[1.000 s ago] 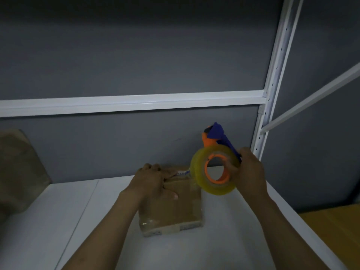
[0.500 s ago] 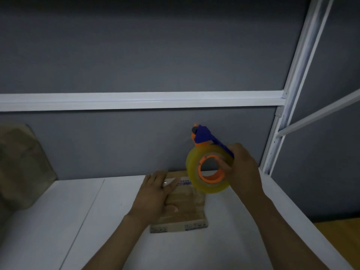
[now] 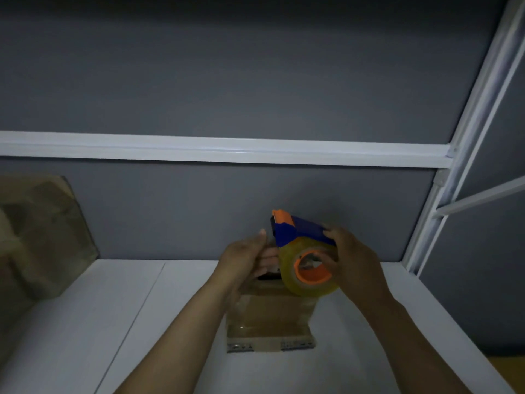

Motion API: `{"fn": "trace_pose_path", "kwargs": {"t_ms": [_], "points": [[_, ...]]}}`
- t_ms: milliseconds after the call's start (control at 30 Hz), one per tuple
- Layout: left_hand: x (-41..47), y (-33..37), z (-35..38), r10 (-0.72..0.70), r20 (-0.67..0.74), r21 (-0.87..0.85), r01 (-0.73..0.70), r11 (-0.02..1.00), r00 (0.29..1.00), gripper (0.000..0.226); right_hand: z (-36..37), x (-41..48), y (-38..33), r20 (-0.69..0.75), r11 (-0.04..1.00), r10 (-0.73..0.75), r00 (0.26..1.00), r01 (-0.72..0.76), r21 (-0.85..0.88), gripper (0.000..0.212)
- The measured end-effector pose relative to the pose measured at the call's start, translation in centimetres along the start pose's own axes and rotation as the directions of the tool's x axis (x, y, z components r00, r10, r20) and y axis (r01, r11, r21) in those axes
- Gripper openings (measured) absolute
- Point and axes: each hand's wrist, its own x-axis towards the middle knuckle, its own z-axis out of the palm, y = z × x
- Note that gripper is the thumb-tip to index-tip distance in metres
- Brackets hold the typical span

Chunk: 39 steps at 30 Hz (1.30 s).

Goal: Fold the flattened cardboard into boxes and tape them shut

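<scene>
The box [image 3: 270, 317] is set flat on the white shelf [image 3: 113, 322], its top covered with glossy tape. Just above it, at its 12 o'clock, the dispenser [image 3: 301, 234] is held by the right hand [image 3: 355, 260], fingers curled over the blue body and into the orange core of the roll [image 3: 288, 270]. At the dispenser's 9 o'clock the left hand [image 3: 244, 257] is raised off the box, fingers nearly straight and reaching behind the roll; contact cannot be told. Brown cardboard [image 3: 42, 237] is leaned against the wall at the shelf's 9 o'clock.
</scene>
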Motion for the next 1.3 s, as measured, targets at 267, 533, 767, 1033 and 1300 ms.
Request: {"fn": "trace_pose_path", "kwargs": {"t_ms": [267, 533, 767, 1033, 1300], "points": [[1.5, 1.1, -0.2, -0.247, 0.014, -0.438, 0.228, 0.869, 0.969, 0.011, -0.8, 2.6, 0.9, 0.236, 0.977, 0.016, 0.972, -0.065, 0.201, 0.038], [2.9, 2.3, -3.6, -0.141, -0.197, -0.328, 0.070, 0.942, 0.970, 0.019, 0.7, 4.0, 0.9, 0.428, 0.966, -0.153, 0.891, 0.044, 0.253, 0.075], [1.7, -0.2, -5.1, -0.177, -0.107, -0.472, 0.107, 0.875, 0.978, 0.007, 2.3, 3.7, 1.5, 0.335, 0.942, -0.097, 0.937, -0.023, 0.336, 0.069], [2.2, -3.4, -4.3, -0.157, -0.203, -0.394, 0.066, 0.917, 0.967, 0.007, 2.3, 4.6, 0.9, 0.343, 0.909, -0.111, 0.933, -0.044, 0.415, 0.076], [3.4, -3.3, -4.0, -0.130, -0.255, -0.262, 0.061, 0.963, 0.958, 0.013, -1.1, 5.3, 1.6, 0.421, 0.971, -0.234, 0.877, 0.233, 0.053, 0.065]]}}
